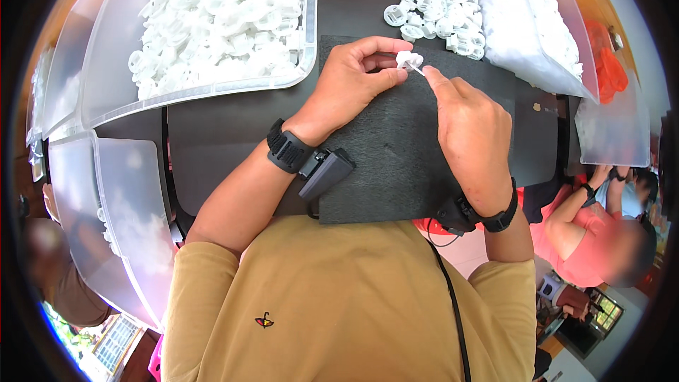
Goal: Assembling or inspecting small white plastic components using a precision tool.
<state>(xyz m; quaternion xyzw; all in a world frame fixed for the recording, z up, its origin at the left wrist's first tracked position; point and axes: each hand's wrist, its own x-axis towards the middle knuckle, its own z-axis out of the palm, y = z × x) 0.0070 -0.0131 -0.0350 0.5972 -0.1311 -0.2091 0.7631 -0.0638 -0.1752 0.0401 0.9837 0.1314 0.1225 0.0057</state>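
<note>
I'm holding a white part [407, 59].
My left hand [351, 78] is pinching it closely, my right hand [475, 124] is gripping a thin white strip [417, 69] against it; the dark mat [396, 159] is lying below, loose white pieces [444, 13] beyond.

Left hand [350, 78] pinches small white part [409, 60] between thumb and fingers; right hand [475, 131] angles thin pale piece [417, 69] against it. Dark mat [392, 163] below. Loose pile of white pieces [428, 10] beyond; filled clear bin [310, 28] at left.
</note>
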